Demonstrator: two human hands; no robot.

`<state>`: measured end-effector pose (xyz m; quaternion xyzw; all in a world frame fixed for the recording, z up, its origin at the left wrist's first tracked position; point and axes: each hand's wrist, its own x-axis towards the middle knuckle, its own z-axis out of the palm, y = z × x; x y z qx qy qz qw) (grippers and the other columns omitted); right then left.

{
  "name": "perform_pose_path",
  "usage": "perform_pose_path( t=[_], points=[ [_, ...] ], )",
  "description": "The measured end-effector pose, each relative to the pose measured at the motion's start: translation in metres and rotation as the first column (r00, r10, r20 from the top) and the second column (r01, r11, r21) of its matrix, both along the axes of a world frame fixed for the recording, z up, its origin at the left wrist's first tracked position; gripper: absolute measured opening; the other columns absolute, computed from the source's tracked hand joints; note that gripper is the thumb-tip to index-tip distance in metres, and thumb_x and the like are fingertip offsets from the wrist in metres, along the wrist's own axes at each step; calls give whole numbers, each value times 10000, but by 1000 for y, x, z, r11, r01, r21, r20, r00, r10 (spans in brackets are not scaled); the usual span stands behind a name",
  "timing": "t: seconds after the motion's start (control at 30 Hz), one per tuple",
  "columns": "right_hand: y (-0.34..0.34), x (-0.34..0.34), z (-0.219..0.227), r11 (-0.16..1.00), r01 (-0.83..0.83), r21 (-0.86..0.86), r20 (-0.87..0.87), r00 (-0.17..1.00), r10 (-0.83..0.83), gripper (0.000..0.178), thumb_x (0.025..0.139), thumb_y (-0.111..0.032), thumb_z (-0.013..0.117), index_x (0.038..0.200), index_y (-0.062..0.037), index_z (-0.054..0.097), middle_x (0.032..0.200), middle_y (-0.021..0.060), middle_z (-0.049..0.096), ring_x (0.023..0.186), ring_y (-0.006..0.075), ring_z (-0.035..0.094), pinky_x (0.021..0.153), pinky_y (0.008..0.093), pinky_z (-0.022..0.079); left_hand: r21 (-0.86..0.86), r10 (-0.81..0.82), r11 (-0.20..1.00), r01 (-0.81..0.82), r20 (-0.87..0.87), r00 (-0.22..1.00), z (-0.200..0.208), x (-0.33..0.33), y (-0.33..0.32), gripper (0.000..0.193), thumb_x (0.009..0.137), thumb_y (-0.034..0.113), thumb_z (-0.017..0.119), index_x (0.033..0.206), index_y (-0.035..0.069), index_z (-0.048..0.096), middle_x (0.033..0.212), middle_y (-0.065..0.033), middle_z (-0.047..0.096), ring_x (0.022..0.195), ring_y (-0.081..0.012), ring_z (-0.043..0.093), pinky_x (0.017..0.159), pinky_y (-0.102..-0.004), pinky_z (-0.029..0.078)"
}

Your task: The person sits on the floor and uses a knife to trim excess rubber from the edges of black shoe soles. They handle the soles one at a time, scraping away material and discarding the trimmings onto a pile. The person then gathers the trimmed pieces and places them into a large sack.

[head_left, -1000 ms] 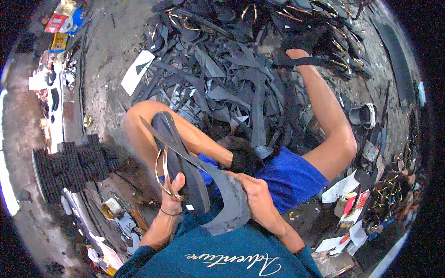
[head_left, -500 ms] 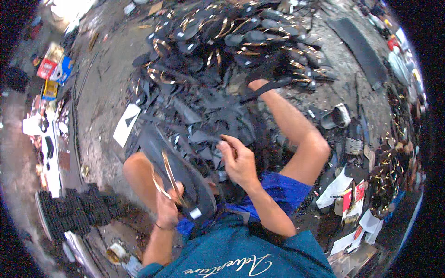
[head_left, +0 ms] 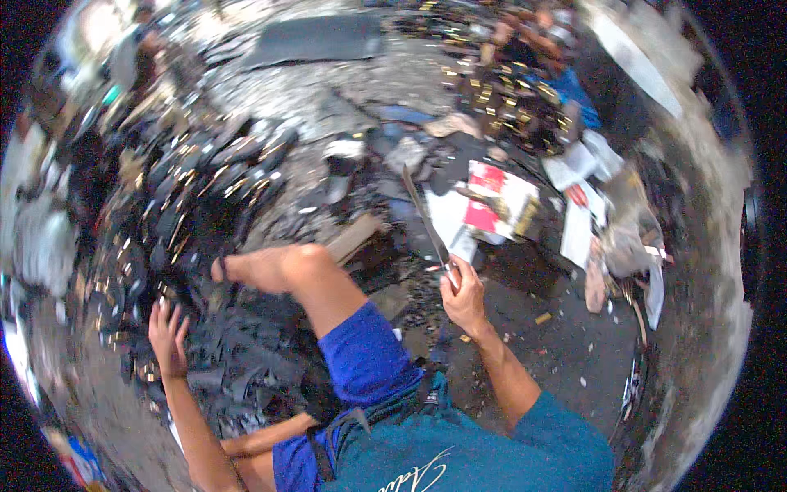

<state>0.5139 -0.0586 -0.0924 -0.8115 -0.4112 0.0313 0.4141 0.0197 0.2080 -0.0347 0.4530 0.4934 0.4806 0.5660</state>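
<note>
My right hand [head_left: 464, 297] is closed around the handle of a long knife [head_left: 425, 211], its narrow blade pointing up and away. Below the blade's side lie white sheets and a red-and-white packet [head_left: 489, 201]. Out to the left, my left hand [head_left: 168, 334] has its fingers stretched and apart, with nothing held in it. It hovers by the near edge of a heap of dark sandals [head_left: 193, 193] with gold straps, blurred by motion. Dark offcuts [head_left: 246, 353] spread over the ground between my left arm and my raised knee.
A flat dark sheet [head_left: 316, 38] lies at the far side. Another person [head_left: 533, 37] sits at the far right beside more gold-trimmed pieces [head_left: 512, 102]. Crumpled plastic and paper [head_left: 631, 221] lie to the right. A wooden board [head_left: 354, 238] is beyond my knee.
My view has swung to the right. The sandal has left my left hand, which is now stretched out leftward. My right hand has moved right and now grips a knife.
</note>
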Motion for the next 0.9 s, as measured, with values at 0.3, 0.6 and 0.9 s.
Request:
perform_pose_path(
  t=[0.3,0.6,0.9],
  points=[
    [-193,114,-39,752,653,88,24,753,-657,440,902,-83,571,1328,-1,495,1253,240,572,1161,406,554,984,458,441,-88,1,995,-49,-481,877,-43,-84,2,523,948,250,632,1404,105,422,1284,-59,552,1084,-194,592,775,-355,513],
    [-205,325,-45,780,615,119,700,505,-505,541,868,-169,633,1356,5,477,1367,228,528,1270,392,485,1094,467,353,34,48,986,165,-996,-81,92,-206,-72,502,886,282,658,1273,-19,553,1281,-240,593,1181,-370,582,983,-426,463],
    [150,-6,141,736,-578,352,93,804,587,453,973,-244,601,1351,-6,526,1343,155,574,1221,256,557,1044,384,413,-110,-111,994,-12,-990,-83,188,-200,-234,417,880,246,673,1196,-11,581,1092,-209,678,955,-328,684,857,-397,537]
  ],
)
